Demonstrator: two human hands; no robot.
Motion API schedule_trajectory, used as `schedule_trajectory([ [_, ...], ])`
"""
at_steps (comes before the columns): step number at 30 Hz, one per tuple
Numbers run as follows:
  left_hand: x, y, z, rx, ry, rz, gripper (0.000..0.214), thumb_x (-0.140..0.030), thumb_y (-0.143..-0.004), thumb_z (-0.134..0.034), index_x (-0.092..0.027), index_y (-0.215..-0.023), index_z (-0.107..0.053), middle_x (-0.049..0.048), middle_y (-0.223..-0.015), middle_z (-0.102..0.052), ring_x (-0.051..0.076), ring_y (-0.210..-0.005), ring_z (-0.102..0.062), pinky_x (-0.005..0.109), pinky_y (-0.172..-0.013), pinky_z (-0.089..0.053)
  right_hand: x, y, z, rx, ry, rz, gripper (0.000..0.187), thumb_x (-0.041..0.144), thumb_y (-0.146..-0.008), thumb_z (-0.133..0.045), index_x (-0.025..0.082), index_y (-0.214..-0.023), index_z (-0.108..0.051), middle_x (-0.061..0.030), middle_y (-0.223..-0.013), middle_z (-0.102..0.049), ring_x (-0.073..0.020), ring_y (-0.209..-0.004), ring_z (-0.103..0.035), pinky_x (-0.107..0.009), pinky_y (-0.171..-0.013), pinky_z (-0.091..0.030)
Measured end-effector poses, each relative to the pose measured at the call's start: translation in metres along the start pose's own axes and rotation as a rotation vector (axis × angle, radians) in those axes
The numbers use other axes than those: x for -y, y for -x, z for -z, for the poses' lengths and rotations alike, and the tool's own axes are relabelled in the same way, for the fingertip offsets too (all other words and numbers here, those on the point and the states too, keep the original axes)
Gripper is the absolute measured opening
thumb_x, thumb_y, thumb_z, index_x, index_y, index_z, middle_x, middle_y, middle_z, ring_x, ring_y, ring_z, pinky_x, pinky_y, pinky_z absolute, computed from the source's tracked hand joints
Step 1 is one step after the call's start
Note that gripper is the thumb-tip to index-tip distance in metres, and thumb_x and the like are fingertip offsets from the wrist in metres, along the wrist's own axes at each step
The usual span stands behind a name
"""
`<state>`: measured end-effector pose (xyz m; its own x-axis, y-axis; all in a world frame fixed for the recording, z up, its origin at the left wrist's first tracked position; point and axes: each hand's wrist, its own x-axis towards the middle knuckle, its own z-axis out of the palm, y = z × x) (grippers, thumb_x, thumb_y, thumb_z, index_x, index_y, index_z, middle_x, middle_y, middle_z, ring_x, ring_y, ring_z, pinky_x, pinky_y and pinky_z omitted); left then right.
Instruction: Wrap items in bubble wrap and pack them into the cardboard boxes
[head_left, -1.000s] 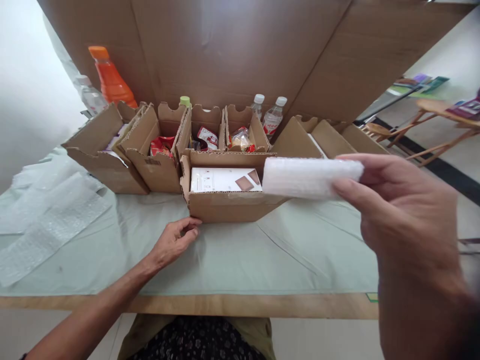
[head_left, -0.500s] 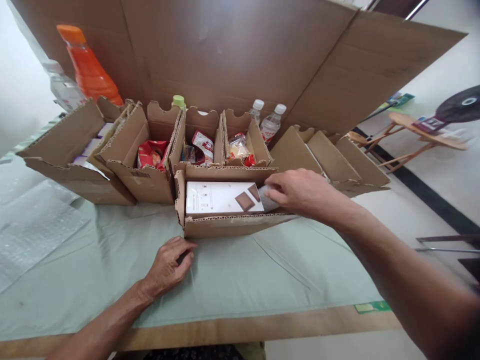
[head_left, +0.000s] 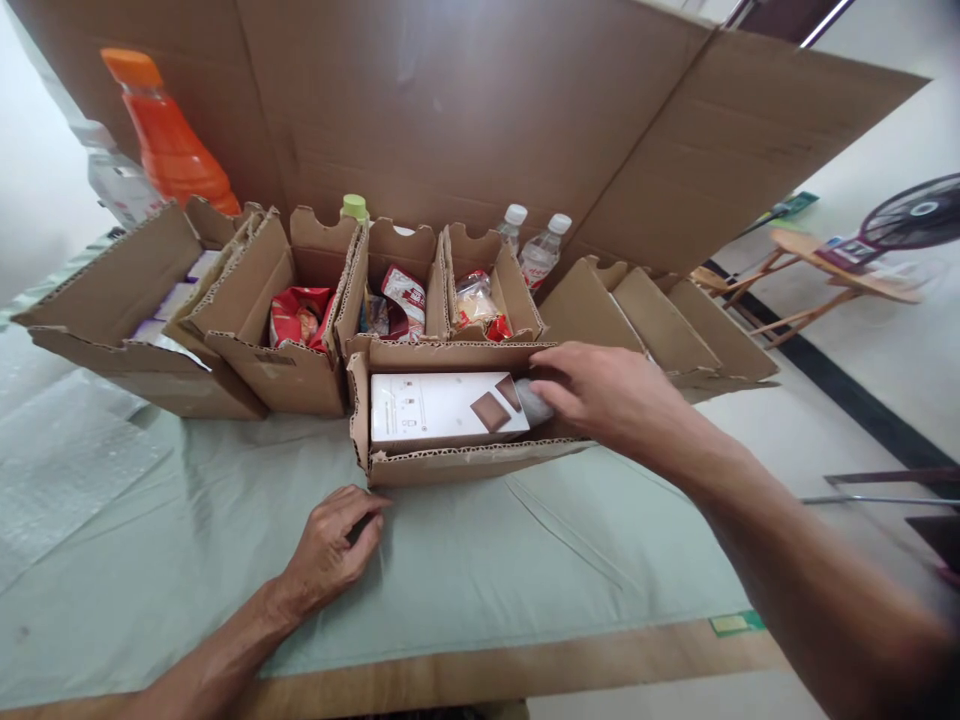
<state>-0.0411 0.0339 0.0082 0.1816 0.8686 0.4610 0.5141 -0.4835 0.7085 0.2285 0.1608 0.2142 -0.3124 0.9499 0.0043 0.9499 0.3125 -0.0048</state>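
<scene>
An open cardboard box (head_left: 465,471) lies lengthwise at the front of the row. Inside it is a white carton (head_left: 442,408) printed with brown chocolate squares. Beside the carton's right end sits a grey rounded object (head_left: 535,402), partly covered by my right hand (head_left: 600,388). My right fingers close on that object from above; its kind does not show. On the cloth, just below the box's left corner, rests my left hand (head_left: 341,535). Its fingers are loosely bent, with the thumb apart from the index finger and nothing between them.
Several cardboard boxes stand behind, one with a red snack packet (head_left: 301,316), another with small packets (head_left: 480,302). An orange bottle (head_left: 176,140) and clear bottles (head_left: 546,250) stand farther back against a cardboard panel (head_left: 465,100). Bubble wrap (head_left: 71,460) lies left; a fan (head_left: 919,212) is right.
The view has shifted slightly, so the front box sits a little lower in the picture. My right hand stays at the grey object, more of which shows. My left hand remains on the cloth.
</scene>
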Motion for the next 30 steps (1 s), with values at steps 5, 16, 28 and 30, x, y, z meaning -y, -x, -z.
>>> schedule_trajectory([
  [5, 0.001, 0.003, 0.012, -0.2, -0.042, 0.138, 0.016, -0.02, -0.094, -0.059, -0.02, -0.089, -0.075, 0.0022, -0.076, -0.075, 0.017, -0.069, -0.072, 0.027, -0.067, -0.057, -0.028, 0.071, -0.004, -0.527, -0.322, -0.171, 0.026, 0.042, -0.094, -0.063, 0.023, -0.101, -0.079, -0.0052, -0.089, -0.079, -0.0164, -0.066, -0.065, -0.031, -0.068, -0.052],
  [16, -0.024, -0.01, 0.0, -0.171, 0.225, 0.45, 0.066, -0.032, -0.087, -0.067, -0.023, -0.149, -0.047, 0.0141, -0.144, -0.059, 0.029, -0.125, -0.064, 0.051, -0.11, -0.053, -0.01, 0.078, -0.118, -0.275, -0.847, -0.127, 0.036, 0.051, -0.086, -0.065, 0.02, -0.103, -0.064, -0.0101, -0.097, -0.075, -0.0253, -0.085, -0.068, -0.041, -0.077, -0.058],
  [28, -0.07, 0.042, 0.013, -0.133, 0.093, 0.392, 0.055, -0.031, -0.091, -0.066, -0.023, -0.144, -0.054, 0.0126, -0.137, -0.065, 0.032, -0.13, -0.061, 0.05, -0.112, -0.051, 0.026, 0.167, -0.129, -0.454, -0.933, -0.18, 0.055, 0.046, -0.096, -0.064, 0.023, -0.146, -0.058, -0.0141, -0.137, -0.07, -0.0349, -0.131, -0.065, -0.057, -0.109, -0.054],
  [30, -0.071, 0.026, 0.017, -0.2, 0.095, 0.367, 0.051, -0.032, -0.09, -0.067, -0.022, -0.139, -0.055, 0.0107, -0.132, -0.067, 0.029, -0.123, -0.064, 0.048, -0.108, -0.053, 0.033, 0.157, -0.123, -0.455, -0.955, -0.167, 0.058, 0.046, -0.095, -0.064, 0.02, -0.147, -0.057, -0.0173, -0.144, -0.066, -0.0369, -0.138, -0.059, -0.058, -0.115, -0.049],
])
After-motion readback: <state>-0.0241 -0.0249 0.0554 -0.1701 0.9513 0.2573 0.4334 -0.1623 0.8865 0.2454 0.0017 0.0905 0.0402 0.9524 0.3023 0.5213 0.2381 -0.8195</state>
